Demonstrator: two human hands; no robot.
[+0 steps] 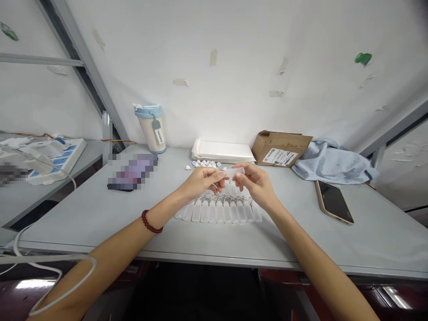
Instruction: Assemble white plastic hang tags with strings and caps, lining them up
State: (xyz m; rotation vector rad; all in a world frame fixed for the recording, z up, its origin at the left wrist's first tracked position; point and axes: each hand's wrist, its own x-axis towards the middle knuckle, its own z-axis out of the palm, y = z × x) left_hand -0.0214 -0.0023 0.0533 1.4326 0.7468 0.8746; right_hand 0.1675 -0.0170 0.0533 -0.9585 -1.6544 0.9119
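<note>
Between the fingers of my right hand point(250, 180) is a small translucent plastic bottle point(239, 170), held nearly level with its neck to the left. My left hand point(206, 179) pinches a small white cap point(224, 169) at that neck; whether the two touch I cannot tell. Just below both hands, several translucent bottles point(219, 211) lie side by side in a row, thin white loops at their tops. More pale pieces behind that row are partly covered by my hands. A cluster of loose white caps point(203, 164) lies beyond my left hand.
At the back stand a white flat box point(224, 150), an open cardboard box point(279, 149) and a tumbler point(152, 129). A light blue cloth point(334, 162) and a phone point(334, 201) lie right. A blurred-out phone-like item point(132, 171) is left; a white cable point(67, 258) crosses my left forearm.
</note>
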